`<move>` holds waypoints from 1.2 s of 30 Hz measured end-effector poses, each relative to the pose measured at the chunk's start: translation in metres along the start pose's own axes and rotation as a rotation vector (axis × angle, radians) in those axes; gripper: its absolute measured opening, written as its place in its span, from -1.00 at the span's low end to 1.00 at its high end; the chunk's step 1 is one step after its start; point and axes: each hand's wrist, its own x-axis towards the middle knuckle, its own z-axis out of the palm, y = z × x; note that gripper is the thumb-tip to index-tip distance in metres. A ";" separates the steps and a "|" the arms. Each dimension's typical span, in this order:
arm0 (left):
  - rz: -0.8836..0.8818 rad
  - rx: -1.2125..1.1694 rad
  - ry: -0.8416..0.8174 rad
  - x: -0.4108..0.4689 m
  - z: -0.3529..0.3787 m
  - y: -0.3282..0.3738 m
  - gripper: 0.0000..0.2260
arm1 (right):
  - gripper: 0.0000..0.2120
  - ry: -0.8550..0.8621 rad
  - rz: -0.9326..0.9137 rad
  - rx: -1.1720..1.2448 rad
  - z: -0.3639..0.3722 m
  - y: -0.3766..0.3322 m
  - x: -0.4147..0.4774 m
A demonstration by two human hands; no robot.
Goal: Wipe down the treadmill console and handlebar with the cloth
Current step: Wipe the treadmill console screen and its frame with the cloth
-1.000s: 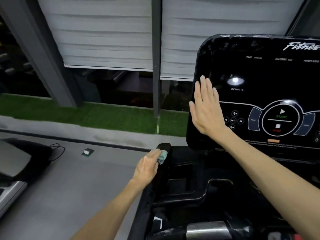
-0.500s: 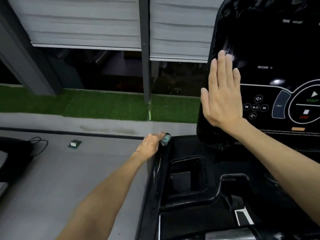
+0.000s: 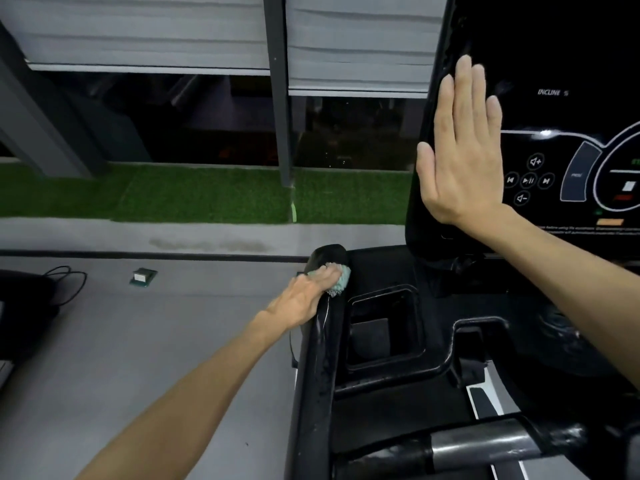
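Observation:
The black treadmill console (image 3: 561, 57) fills the upper right, with media buttons and a dial printed on it. My right hand (image 3: 462, 147) lies flat against its left part, fingers straight and pointing up. The black left handlebar (image 3: 320, 368) runs from the bottom centre up to its rounded far end. My left hand (image 3: 304, 297) grips a small teal cloth (image 3: 341, 278) and presses it on the handlebar's far end. Most of the cloth is hidden under my fingers.
A recessed cup holder (image 3: 384, 327) sits right of the handlebar. A silver and black crossbar (image 3: 481, 445) lies at the bottom right. On the grey floor at left are a small box (image 3: 142, 277) and a black cable (image 3: 69, 284). Green turf (image 3: 207, 192) borders the windows.
My left hand with the cloth has slid along the handlebar towards its far end. The view has shifted left and down, and my right hand stays flat on the console.

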 end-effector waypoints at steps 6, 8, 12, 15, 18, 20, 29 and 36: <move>-0.044 0.009 -0.017 -0.059 0.014 0.040 -0.38 | -0.41 -0.017 0.008 0.022 -0.004 -0.003 0.001; -0.060 -0.004 -0.017 -0.065 0.017 0.045 -0.39 | -0.41 -0.027 0.013 0.027 -0.004 -0.003 0.001; -0.098 -0.027 0.001 -0.043 0.014 0.033 -0.35 | -0.41 -0.032 0.011 0.019 -0.004 -0.003 0.000; -0.149 -0.016 0.009 -0.012 0.008 0.027 -0.37 | -0.40 -0.036 0.006 0.006 -0.004 -0.001 0.000; -0.151 -0.030 0.031 -0.006 0.011 0.031 -0.41 | -0.40 -0.041 0.003 0.006 -0.004 -0.002 -0.001; -0.149 -0.038 0.061 -0.020 0.015 0.038 -0.42 | -0.40 -0.046 0.010 0.001 -0.004 -0.002 -0.001; -0.209 -0.045 -0.037 -0.096 0.019 0.071 -0.34 | -0.42 -0.063 0.126 0.059 -0.004 -0.016 -0.009; -0.181 -0.012 -0.019 -0.038 0.008 0.052 -0.37 | -0.40 -0.201 0.092 -0.001 0.011 -0.046 -0.080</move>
